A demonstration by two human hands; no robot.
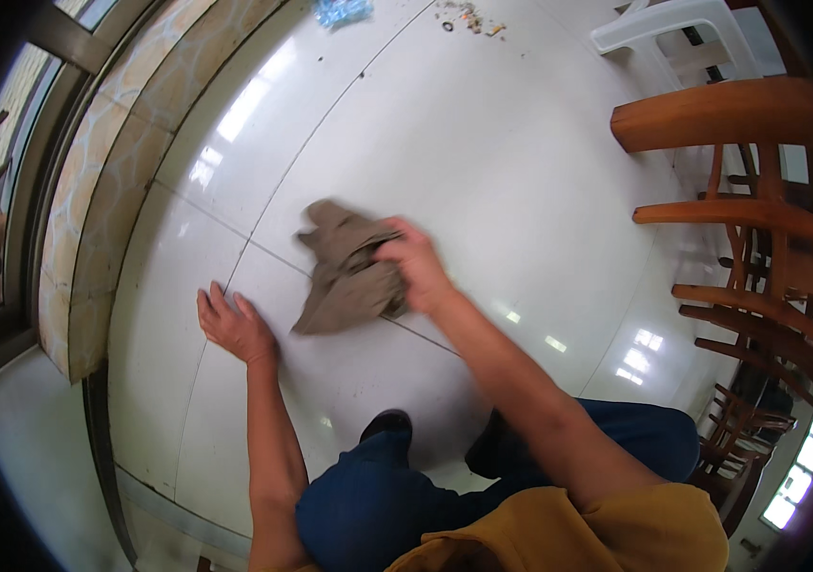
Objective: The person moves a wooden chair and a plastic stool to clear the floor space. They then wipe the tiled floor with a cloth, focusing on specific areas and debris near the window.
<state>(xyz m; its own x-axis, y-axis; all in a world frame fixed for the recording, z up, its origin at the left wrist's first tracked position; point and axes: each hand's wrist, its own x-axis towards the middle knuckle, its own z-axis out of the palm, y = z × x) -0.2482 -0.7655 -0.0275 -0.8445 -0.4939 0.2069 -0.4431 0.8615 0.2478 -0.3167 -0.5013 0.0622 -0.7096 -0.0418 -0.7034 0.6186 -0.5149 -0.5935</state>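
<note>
A crumpled brown-grey cloth [353, 275], slightly blurred, lies against the white tiled floor [492, 193]. My right hand [412, 263] grips its right side, with part of the fingers hidden in the folds. To the left of the cloth is my left hand [235, 325], its fingers apart and nothing in them, low over or on the tiles near a joint line; contact with the floor cannot be told.
Wooden chairs [728, 114] stand along the right, beside a white plastic stool [664, 21]. Small debris [474, 20] and a crumpled blue plastic wrapper [342, 11] lie at the far end. A stone-patterned tiled ledge [110, 171] runs along the left below a window.
</note>
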